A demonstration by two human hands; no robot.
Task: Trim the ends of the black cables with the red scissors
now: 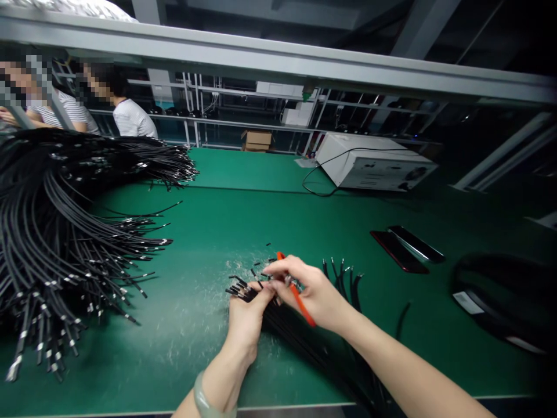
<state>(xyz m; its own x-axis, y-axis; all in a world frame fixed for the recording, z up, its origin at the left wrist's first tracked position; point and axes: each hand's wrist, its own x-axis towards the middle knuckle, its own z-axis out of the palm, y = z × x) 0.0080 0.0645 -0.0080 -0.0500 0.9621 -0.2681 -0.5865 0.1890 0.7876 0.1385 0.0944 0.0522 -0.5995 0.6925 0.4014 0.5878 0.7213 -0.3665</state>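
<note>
My left hand (246, 319), with a pale green bangle at the wrist, is closed round a bundle of black cables (300, 342) near their ends. Several short cable ends stick out past its thumb to the left. In my right hand (311, 287) is a pair of orange-handled pliers or cutters (302, 305); the tool's jaws are mostly hidden by my fingers. Both hands meet at the cable ends. Small pale clippings and a few short black pieces lie on the green table (195, 342) around them. More black cables (343, 278) with stripped tips lie beyond my right wrist.
A large heap of black cables (56, 215) covers the table's left side. A white box-shaped machine (376, 162) with a cord stands at the back right. Two dark phone-like slabs (407, 249) and a black object (500, 302) lie at right. Two people (133, 119) sit beyond the heap.
</note>
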